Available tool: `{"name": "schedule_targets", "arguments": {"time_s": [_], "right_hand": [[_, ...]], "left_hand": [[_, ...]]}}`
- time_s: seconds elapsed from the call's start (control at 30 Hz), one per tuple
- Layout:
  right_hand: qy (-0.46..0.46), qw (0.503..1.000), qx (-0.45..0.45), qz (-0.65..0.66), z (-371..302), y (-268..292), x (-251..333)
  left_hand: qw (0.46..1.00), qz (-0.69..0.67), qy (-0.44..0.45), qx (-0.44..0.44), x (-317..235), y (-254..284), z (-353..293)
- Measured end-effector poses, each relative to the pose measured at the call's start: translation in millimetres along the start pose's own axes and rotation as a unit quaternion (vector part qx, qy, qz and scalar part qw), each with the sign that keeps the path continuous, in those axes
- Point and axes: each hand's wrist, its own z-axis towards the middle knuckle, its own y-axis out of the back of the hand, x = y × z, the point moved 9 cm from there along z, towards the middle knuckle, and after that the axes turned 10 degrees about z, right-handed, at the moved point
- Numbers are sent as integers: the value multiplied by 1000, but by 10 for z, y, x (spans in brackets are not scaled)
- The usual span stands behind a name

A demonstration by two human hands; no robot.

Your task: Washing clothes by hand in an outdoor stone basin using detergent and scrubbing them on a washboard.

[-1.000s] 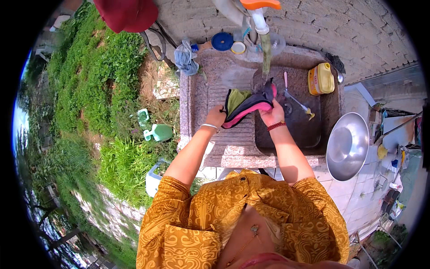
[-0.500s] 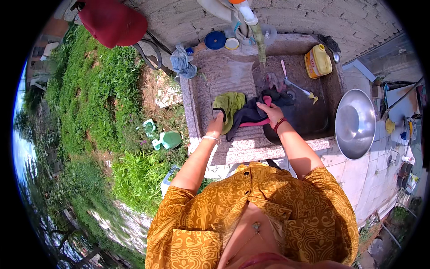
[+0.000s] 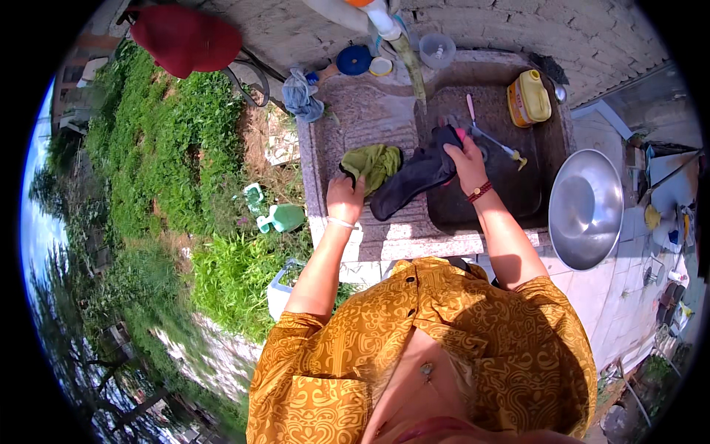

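Observation:
My left hand is closed on the near left edge of a yellow-green cloth with dark trim. The cloth lies bunched on the ribbed washboard slab of a stone sink. My right hand grips the upper end of a dark cloth, with a bit of pink showing by the fingers. From that hand the dark piece stretches down and left, its rounded lower end resting near the green cloth. It covers part of the line between slab and basin.
A long-handled brush and a yellow jug are in the basin. Above it hangs a pipe. Right of the sink is a metal bowl. Blue-grey cloth, a blue lid and a clear tub sit along the rim.
My right hand has lifted the dark cloth up and right, drawing it out longer. My left hand has shifted slightly left with the green cloth. The pink strip underneath no longer shows.

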Motion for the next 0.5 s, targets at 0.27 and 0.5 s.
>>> {"name": "schedule_targets", "arguments": {"time_s": [0.27, 0.5], "right_hand": [[180, 836, 322, -407, -620, -1267, 535], [50, 727, 476, -492, -1081, -1118, -458]], "left_hand": [[861, -499, 69, 78, -575, -288, -4], [928, -362, 52, -66, 188, -254, -32]]}}
